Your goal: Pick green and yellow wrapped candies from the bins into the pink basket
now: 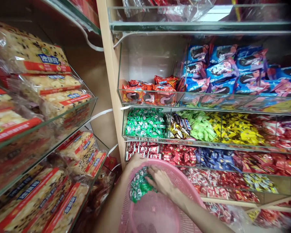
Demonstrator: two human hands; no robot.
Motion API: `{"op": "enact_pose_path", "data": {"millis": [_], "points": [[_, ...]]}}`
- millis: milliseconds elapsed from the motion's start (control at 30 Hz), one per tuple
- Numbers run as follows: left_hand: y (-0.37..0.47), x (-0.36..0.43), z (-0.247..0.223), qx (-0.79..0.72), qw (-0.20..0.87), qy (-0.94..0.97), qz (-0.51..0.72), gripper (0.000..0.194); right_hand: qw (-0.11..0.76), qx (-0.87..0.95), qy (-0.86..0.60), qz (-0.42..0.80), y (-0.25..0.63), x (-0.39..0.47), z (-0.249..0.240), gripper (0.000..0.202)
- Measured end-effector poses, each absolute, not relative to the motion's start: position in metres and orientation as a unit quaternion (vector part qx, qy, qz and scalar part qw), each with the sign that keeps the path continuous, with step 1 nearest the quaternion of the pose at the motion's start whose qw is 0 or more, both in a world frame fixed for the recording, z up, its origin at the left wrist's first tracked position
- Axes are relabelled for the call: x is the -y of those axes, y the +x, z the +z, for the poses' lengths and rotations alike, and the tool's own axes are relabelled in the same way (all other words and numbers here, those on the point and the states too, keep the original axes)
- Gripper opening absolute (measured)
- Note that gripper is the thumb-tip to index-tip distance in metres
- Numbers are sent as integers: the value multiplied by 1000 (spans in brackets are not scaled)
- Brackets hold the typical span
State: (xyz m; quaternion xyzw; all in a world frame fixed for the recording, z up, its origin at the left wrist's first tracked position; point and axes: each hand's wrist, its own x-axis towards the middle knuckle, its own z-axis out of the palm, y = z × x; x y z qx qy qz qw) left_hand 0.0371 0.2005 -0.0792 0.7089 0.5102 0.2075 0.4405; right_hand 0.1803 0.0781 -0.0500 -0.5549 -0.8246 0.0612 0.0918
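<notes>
A pink plastic basket (pixel 184 181) with mesh sides tilts toward me below the candy shelves. My left hand (pixel 136 161) grips its far left rim; the fingertips are partly hidden. Inside the basket, green-wrapped candies (pixel 138 185) lie in a heap against the far left wall. My right hand (pixel 160 180) reaches in over that heap, its fingers stretched out and apart at the candies' right side. Just above the basket, more green-wrapped candies (pixel 145 123) fill the left compartment of a glass-fronted shelf.
Red-wrapped candies (pixel 179 154), light green packets (pixel 201 126) and yellow-wrapped candies (pixel 240 129) fill neighbouring compartments. Blue cookie packs (pixel 223 71) and orange packs (pixel 150 92) stand higher. Glass shelves at left hold bagged sesame snacks (pixel 38 58). A wooden post (pixel 109 64) divides the shelving.
</notes>
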Motion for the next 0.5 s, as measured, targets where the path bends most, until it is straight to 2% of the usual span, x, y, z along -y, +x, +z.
{"op": "enact_pose_path", "data": {"millis": [133,267,367,500], "points": [[37,-199,-78,-511,442,708,206,50,19,898,-428,102,166,-64,-55,21],[36,-200,-78,-519,428,714,196,50,-58,914,-379,130,162,-55,-65,20],[36,-200,-79,-523,423,715,189,51,-69,919,-367,124,160,-53,-69,19],[36,-200,-81,-510,438,712,202,51,-43,919,-384,76,145,-54,-71,21]]}}
